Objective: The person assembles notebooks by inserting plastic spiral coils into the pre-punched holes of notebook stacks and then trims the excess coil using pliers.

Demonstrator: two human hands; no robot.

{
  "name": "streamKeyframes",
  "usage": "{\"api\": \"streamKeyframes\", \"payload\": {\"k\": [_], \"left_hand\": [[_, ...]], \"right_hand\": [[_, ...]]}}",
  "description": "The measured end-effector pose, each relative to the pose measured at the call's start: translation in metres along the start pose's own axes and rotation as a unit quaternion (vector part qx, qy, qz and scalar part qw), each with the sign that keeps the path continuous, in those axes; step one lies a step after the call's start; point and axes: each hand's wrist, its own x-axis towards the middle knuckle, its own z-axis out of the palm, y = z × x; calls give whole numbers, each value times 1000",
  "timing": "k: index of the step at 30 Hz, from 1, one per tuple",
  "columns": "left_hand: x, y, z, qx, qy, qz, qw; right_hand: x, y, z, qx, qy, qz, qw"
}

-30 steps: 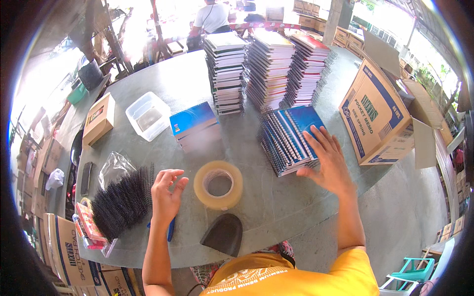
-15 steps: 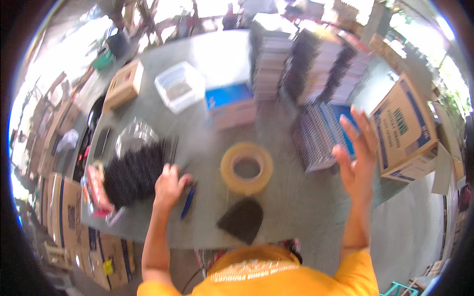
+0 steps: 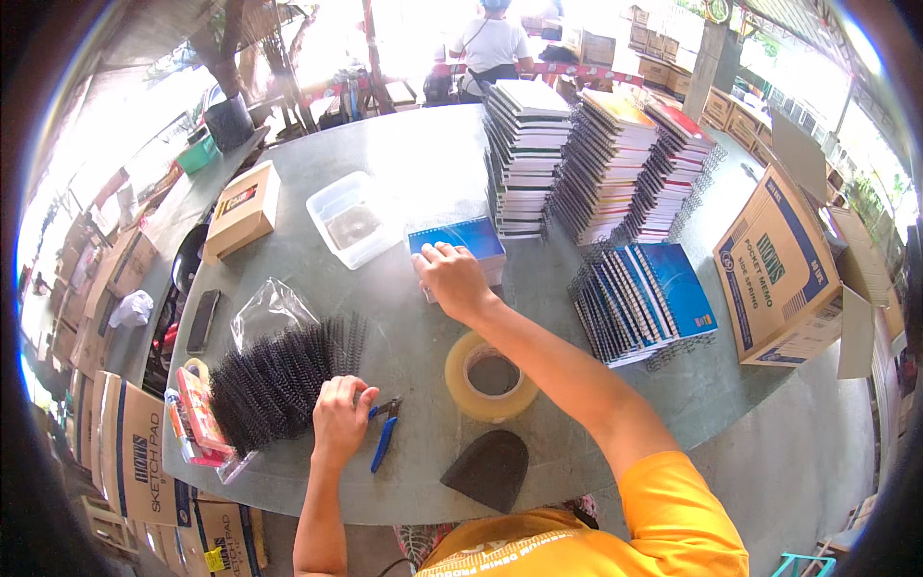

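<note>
right fingers now on blue booklets

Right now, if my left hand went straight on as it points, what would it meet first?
Your left hand would likely meet the right end of the black spiral coils, though depth is unclear.

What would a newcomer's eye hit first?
Likely the three tall stacks of coil-bound notebooks on the far side of the grey table, right of centre. Next, the black pile of spiral coils at left, beside the left hand, and the yellowish tape roll near the middle. Beyond it, the right hand is on a blue-topped paper stack.
</note>
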Motion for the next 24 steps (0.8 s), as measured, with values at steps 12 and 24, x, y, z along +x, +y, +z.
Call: {"api": "streamKeyframes", "payload": {"k": [12,24], "left_hand": [[6,33,11,-114,31,42,992],[-13,35,1,-193,-40,-21,980]], "right_hand": [[15,-1,-31,32,-66,11,997],[44,36,-41,252,-234,81,935]]}}
